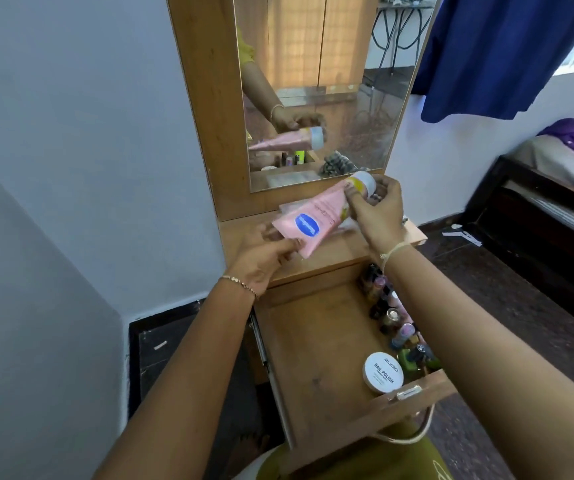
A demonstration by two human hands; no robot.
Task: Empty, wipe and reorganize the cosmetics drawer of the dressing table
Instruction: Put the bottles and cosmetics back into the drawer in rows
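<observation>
**Base:** What's around you?
**Operator:** Pale blue walls and a wooden table (330, 258) with a mirror (313, 81). Its drawer (313, 358) stands open below.
**Base:** The tube?
**Operator:** I hold one soft pink tube (316, 216) over the table's back edge. The writing on its blue oval label is too blurred to read. My left hand (261, 263) pinches the flat crimped end, and my right hand (379, 211) has its fingers curled round the cap end.
**Base:** The drawer?
**Operator:** One round white tin (382, 372) reading "ZUDIO NAIL POLISH" sits near the front right corner. Small bottles (393, 320) line the right wall, but my arm hides their count.

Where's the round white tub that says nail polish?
In the head view, the white tub sits in the open drawer, near its front right corner, beside the small bottles.
</observation>
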